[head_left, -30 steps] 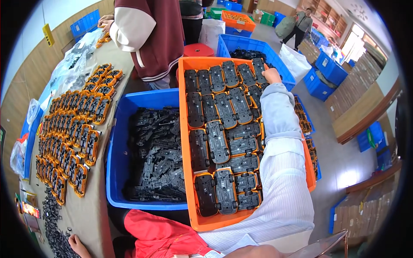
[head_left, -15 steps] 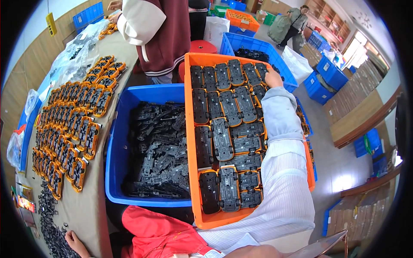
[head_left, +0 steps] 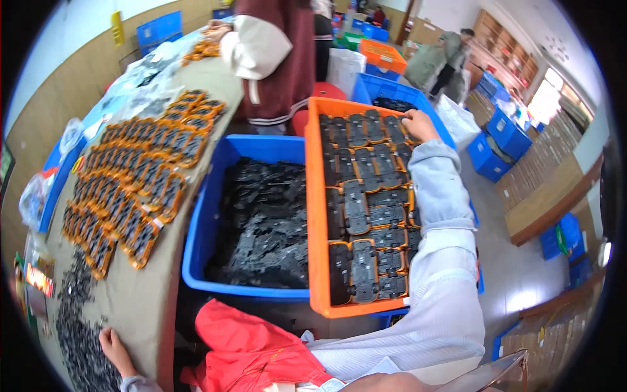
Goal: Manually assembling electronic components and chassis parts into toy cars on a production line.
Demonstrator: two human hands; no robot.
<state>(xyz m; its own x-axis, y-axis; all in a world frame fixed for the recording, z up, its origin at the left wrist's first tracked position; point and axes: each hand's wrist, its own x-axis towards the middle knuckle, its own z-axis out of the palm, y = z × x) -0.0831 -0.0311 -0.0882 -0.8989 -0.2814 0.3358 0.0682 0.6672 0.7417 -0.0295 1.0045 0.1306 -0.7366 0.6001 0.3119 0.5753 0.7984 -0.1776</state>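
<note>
My right hand (head_left: 421, 125) is at the far right corner of a tall orange crate (head_left: 316, 215), its fingers curled over the rim. Rows of toy car undersides (head_left: 364, 268), black chassis with orange bodies, fill that crate, and my right forearm hides part of its right side. At the lower left, my left hand (head_left: 116, 353) rests on the beige table (head_left: 153, 294), fingers slightly apart and nothing visible in them. Right beside it lies a long spread of small black parts (head_left: 75, 326).
Left of the crate, a blue bin (head_left: 191, 258) holds loose black chassis plates (head_left: 271, 228). More orange-and-black toy cars (head_left: 130, 176) stand in rows on the table. A person in a maroon jacket (head_left: 277, 78) works at its far end. Blue crates (head_left: 506, 134) stand at the right.
The whole view has shifted, so table, bin and crate appear farther right. My right hand stays at the crate's far right corner; my left hand remains by the black parts.
</note>
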